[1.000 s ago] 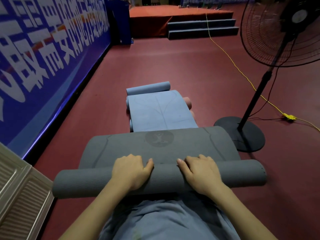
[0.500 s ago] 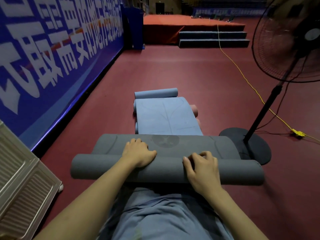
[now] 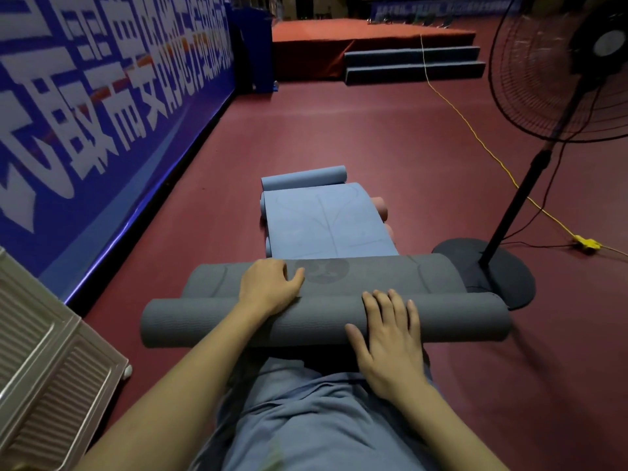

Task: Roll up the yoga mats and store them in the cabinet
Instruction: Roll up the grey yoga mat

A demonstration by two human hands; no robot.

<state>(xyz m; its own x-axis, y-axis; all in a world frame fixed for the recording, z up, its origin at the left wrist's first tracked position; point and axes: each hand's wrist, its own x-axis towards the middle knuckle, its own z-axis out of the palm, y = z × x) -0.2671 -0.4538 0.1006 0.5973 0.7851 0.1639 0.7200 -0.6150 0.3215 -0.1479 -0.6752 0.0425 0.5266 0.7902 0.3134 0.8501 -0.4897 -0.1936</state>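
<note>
Your left hand [image 3: 270, 288] and right hand [image 3: 390, 338] lie flat, fingers spread, on the half-rolled grey mat [image 3: 326, 321] on the red floor [image 3: 339, 137], cabinet [image 3: 44, 385] at its left edge.

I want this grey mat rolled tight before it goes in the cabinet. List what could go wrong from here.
1. The left hand sits further forward than the right hand, so the grey yoga mat may roll crooked and telescope.
2. The roll's right end lies close to the fan base and may snag it as it advances.
3. The flat remainder lies over the blue yoga mat, which could drag along.
</note>
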